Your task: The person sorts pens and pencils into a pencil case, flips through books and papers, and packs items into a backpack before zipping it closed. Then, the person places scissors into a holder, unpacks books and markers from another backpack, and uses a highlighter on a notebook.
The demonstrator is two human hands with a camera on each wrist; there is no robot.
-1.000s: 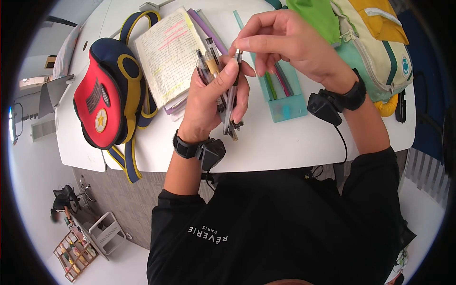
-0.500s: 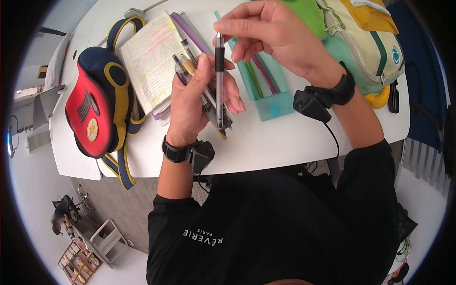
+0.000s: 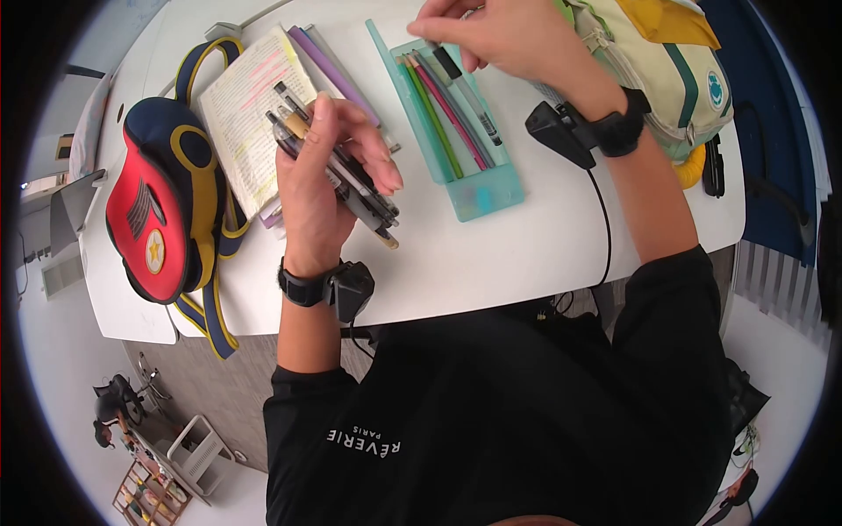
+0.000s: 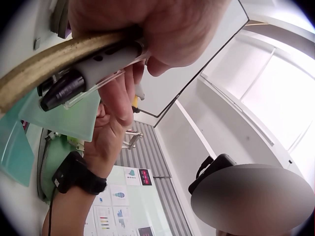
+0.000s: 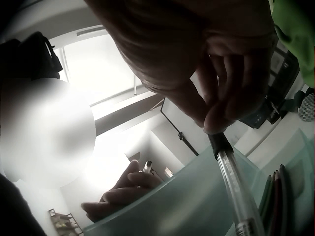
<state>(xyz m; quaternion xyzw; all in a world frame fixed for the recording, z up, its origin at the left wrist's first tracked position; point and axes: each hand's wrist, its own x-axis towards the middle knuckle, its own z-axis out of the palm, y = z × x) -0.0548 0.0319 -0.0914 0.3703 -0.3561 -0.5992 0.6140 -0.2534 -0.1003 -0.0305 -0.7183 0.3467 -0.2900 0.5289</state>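
Note:
My left hand [image 3: 307, 180] grips a bundle of pens [image 3: 355, 203] between thumb and palm, its fingers partly spread. In the left wrist view, a grey-barrelled pen [image 4: 103, 69] and a wooden, tan stick [image 4: 54, 56] jut out from under that hand. Thumb and fingertips of my right hand [image 3: 517, 37] pinch a clear pen [image 5: 235, 191] by its black end. The pen slants down over the open teal pencil case [image 3: 491, 200]. Inside the case lie several colored pencils [image 3: 445, 110], green, magenta and grey among them.
Left on the white table [image 3: 438, 272] lies a red and navy bag [image 3: 162, 206] with yellow-edged straps. An open book [image 3: 250, 114] with highlighted lines rests behind my left hand. A cream and green backpack [image 3: 658, 79] stands at the right, beside a black object [image 3: 714, 167].
My right hand has drawn a pen away from the bundle and carried it right, over the pencil case. The left hand has shifted left in view, still gripping the other pens.

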